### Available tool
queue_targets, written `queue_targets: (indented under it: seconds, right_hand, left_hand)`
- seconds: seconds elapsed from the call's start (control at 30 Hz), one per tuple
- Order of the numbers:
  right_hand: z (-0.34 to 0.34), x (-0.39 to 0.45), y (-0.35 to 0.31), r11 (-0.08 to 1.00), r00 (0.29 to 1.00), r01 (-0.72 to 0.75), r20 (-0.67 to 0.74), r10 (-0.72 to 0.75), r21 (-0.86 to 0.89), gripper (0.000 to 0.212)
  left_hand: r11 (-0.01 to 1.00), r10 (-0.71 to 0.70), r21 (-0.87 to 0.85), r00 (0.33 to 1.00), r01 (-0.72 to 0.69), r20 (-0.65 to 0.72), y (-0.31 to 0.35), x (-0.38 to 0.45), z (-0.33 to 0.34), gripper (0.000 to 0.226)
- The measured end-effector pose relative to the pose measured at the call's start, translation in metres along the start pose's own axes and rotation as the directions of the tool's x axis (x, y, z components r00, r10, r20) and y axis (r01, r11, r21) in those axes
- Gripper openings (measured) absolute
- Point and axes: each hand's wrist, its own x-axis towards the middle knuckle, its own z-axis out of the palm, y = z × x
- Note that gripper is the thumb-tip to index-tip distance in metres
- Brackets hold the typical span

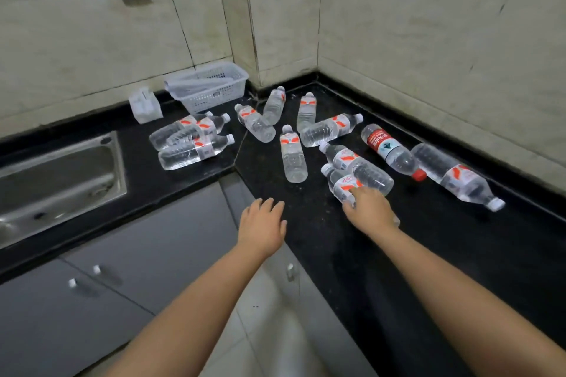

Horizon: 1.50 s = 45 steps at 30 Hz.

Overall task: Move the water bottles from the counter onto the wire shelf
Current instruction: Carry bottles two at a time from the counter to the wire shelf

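Several clear water bottles lie on their sides across the black corner counter (pixel 428 239). Most carry white and orange labels; one has a red label and red cap (pixel 392 150). My right hand (pixel 369 210) rests on top of the nearest bottle (pixel 343 185), fingers curled over its label, not closed around it. A second bottle (pixel 358 167) lies touching it just behind. My left hand (pixel 262 223) hovers open at the counter's inner edge, holding nothing, below a lone bottle (pixel 293 154). No wire shelf is in view.
A white plastic basket (pixel 211 86) sits at the back against the tiled wall, with a small white box (pixel 144 105) to its left. A steel sink (pixel 58 180) is set in the counter at left. Grey cabinet doors (pixel 122 278) run below.
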Motion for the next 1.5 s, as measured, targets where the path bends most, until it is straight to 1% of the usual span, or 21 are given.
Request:
queue_targets:
  seconds: [0.13,0.2,0.27,0.33,0.43,0.5,0.57,0.63,0.7,0.8,0.9,1.0,1.1,1.17,1.23,1.3,1.4,1.43,1.5]
  right_hand:
    - [0.027,0.063,-0.018,0.999,0.999,-0.028,0.021,0.029,-0.047,0.031]
    - [0.041,0.093,-0.029,0.993,0.998,-0.055,0.038,0.059,-0.104,0.033]
    - [0.051,0.121,-0.041,0.973,0.989,-0.119,0.067,0.134,-0.198,0.039]
    - [0.056,0.144,-0.050,0.939,0.968,-0.173,0.124,0.218,-0.298,0.041]
    - [0.060,0.166,-0.055,0.889,0.939,-0.201,0.179,0.295,-0.411,0.036]
    - [0.060,0.173,-0.057,0.881,0.928,-0.212,0.194,0.317,-0.424,0.033]
    - [0.054,0.172,-0.059,0.890,0.932,-0.217,0.185,0.311,-0.401,0.032]
    - [0.040,0.168,-0.057,0.899,0.940,-0.250,0.132,0.314,-0.360,0.036]
    - [0.020,0.161,-0.049,0.897,0.940,-0.315,0.029,0.340,-0.311,0.039]
    - [-0.014,0.148,-0.030,0.882,0.898,-0.438,-0.132,0.420,-0.173,0.041]
    - [-0.037,0.132,-0.014,0.843,0.830,-0.536,-0.218,0.514,-0.051,0.043]
    - [-0.048,0.116,-0.002,0.817,0.775,-0.575,-0.295,0.558,0.036,0.041]
    - [-0.051,0.103,0.008,0.807,0.732,-0.580,-0.365,0.575,0.107,0.037]
    - [-0.054,0.092,0.012,0.795,0.700,-0.589,-0.399,0.592,0.145,0.034]
    - [-0.059,0.080,0.014,0.776,0.658,-0.602,-0.433,0.616,0.188,0.034]
    - [-0.066,0.068,0.013,0.754,0.619,-0.616,-0.451,0.642,0.228,0.034]
    - [-0.074,0.054,0.007,0.723,0.591,-0.650,-0.443,0.674,0.234,0.031]
    - [-0.076,0.049,0.003,0.713,0.588,-0.663,-0.431,0.685,0.229,0.030]
    - [-0.077,0.038,-0.004,0.683,0.576,-0.704,-0.408,0.708,0.192,0.031]
  left_hand:
    - [0.994,0.107,0.005,0.994,-0.107,0.037,-0.023,0.075,0.003,0.050]
    - [0.984,0.176,0.000,0.983,-0.176,0.048,-0.036,0.113,0.003,0.049]
    - [0.972,0.236,-0.015,0.969,-0.235,0.068,-0.051,0.148,-0.001,0.049]
    - [0.955,0.295,-0.010,0.952,-0.296,0.082,-0.067,0.179,-0.006,0.048]
    - [0.928,0.373,-0.003,0.925,-0.373,0.070,-0.087,0.220,-0.016,0.045]
    - [0.909,0.417,-0.030,0.907,-0.416,0.059,-0.092,0.248,-0.018,0.040]
    - [0.885,0.463,-0.073,0.886,-0.460,0.035,-0.087,0.270,-0.016,0.034]
    - [0.850,0.520,-0.111,0.854,-0.514,0.026,-0.073,0.284,-0.013,0.032]
    - [0.806,0.584,-0.137,0.811,-0.576,0.028,-0.047,0.294,-0.012,0.033]
    - [0.745,0.666,-0.089,0.744,-0.661,0.048,0.000,0.305,-0.009,0.030]
    - [0.703,0.699,0.033,0.699,-0.710,0.148,0.039,0.319,-0.003,0.045]
    - [0.660,0.682,0.159,0.675,-0.734,0.281,0.062,0.334,0.003,0.061]
    - [0.606,0.645,0.197,0.621,-0.771,0.445,0.071,0.343,-0.004,0.069]
    - [0.540,0.651,0.218,0.567,-0.813,0.505,0.072,0.346,-0.014,0.072]
    - [0.484,0.701,0.203,0.516,-0.851,0.493,0.073,0.346,-0.026,0.069]
    - [0.457,0.755,0.123,0.457,-0.881,0.469,0.076,0.344,-0.040,0.065]
    - [0.398,0.831,-0.010,0.356,-0.917,0.427,0.083,0.337,-0.061,0.059]
    - [0.368,0.866,-0.059,0.320,-0.928,0.385,0.085,0.333,-0.067,0.055]
    - [0.306,0.931,-0.169,0.257,-0.937,0.259,0.090,0.322,-0.077,0.044]
